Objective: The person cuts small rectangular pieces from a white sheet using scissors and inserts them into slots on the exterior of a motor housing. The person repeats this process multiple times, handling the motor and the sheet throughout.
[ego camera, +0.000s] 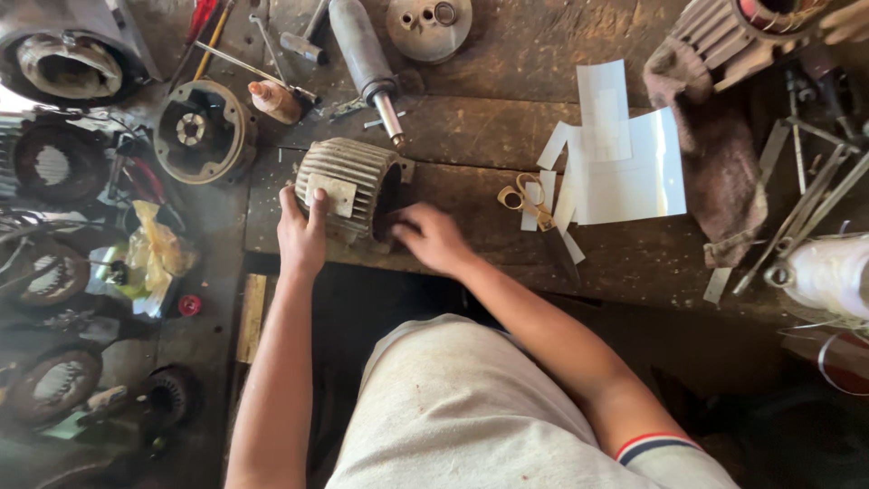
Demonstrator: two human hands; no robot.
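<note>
A finned grey motor housing (348,181) lies on its side on the dark wooden bench (507,109), its open end facing right. My left hand (301,234) grips the housing's near left side, thumb by a small metal plate on it. My right hand (433,237) rests at the open mouth of the housing, with fingers reaching toward the dark inside. Whether it holds anything there is hidden.
Yellow-handled scissors (534,206) and cut white paper sheets (625,163) lie to the right. A brown rag (715,154), a rotor shaft (367,59), a round end cover (201,131), a small bottle (274,101) and other motor housings (63,63) crowd the bench's edges.
</note>
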